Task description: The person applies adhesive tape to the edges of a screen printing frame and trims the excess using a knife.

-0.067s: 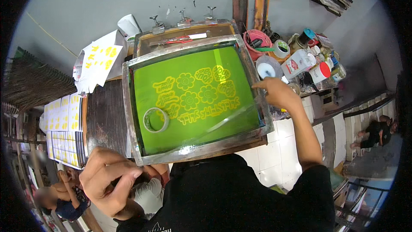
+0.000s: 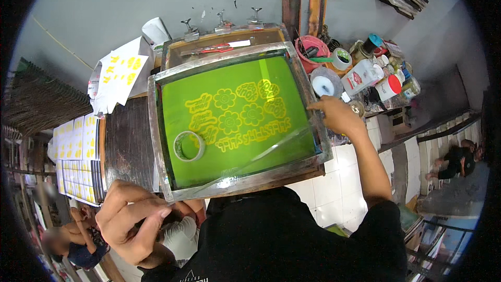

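Observation:
A silkscreen frame [image 2: 241, 190] with green mesh [image 2: 235, 75] lies before me, bearing yellow flower and lettering outlines. Across its lower right part runs a strip of clear tape [image 2: 271, 149], slanting and stretched between my hands. My left hand [image 2: 130, 222], near the lower left corner, pinches one end between thumb and forefinger. At the right side of the frame, my right hand [image 2: 342, 115] has its fingers closed at the other end, forefinger toward the frame's edge. A tape roll [image 2: 189, 146] rests on the mesh at the lower left.
Clamps [image 2: 222, 23] hold another frame behind. A red-handled cutter [image 2: 222, 47] lies there. Jars, bottles and a pink basin [image 2: 313, 47] crowd the right side. Printed sheets [image 2: 78, 141] lie left, beside a dark board [image 2: 130, 141]. Other people sit at lower left and far right.
Hardly anything differs. My right hand sits very slightly lower against the frame's edge; my left hand keeps its pinch.

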The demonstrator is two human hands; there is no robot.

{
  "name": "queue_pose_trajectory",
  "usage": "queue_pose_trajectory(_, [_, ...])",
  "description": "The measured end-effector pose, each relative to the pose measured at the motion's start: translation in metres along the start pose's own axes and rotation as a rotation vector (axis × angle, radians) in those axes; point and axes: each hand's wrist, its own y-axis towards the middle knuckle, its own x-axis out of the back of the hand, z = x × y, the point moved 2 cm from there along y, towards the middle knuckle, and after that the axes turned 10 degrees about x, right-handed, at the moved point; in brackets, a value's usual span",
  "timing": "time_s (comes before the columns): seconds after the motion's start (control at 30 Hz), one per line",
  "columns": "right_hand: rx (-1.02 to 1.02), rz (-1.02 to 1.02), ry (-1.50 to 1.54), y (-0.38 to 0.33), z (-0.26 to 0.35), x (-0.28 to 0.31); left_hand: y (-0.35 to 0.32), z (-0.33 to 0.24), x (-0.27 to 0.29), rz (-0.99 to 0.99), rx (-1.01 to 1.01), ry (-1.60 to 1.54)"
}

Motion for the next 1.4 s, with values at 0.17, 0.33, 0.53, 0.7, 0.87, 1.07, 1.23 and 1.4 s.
queue_pose_trajectory(0.17, [0.101,-0.025,0.105,-0.001,-0.019,-0.005,-0.008,0.011,0.008,0.004,0.211,-0.002])
queue_pose_trajectory(0.33, [0.043,-0.027,0.198,-0.024,-0.020,0.023,-0.001,0.045,0.000,-0.083,0.365,0.019])
queue_pose_trajectory(0.53, [-0.090,-0.139,0.327,0.000,-0.014,0.073,0.001,0.113,-0.004,-0.170,0.708,-0.208])
queue_pose_trajectory(0.7, [-0.073,-0.196,0.490,0.072,-0.036,0.075,0.036,0.182,-0.030,-0.152,0.755,-0.246])
queue_pose_trajectory(0.87, [-0.025,-0.208,0.604,0.146,-0.084,0.057,0.071,0.258,-0.063,-0.179,0.776,-0.312])
queue_pose_trajectory(1.07, [-0.208,-0.185,0.873,0.201,-0.099,0.019,0.089,0.347,-0.100,-0.179,1.000,-0.509])
queue_pose_trajectory(1.23, [-0.285,-0.337,0.858,0.211,-0.103,0.002,0.099,0.372,-0.109,-0.200,1.007,-0.378])
queue_pose_trajectory(1.4, [-0.246,-0.505,0.944,0.209,-0.104,-0.013,0.102,0.372,-0.114,-0.208,0.940,-0.100])
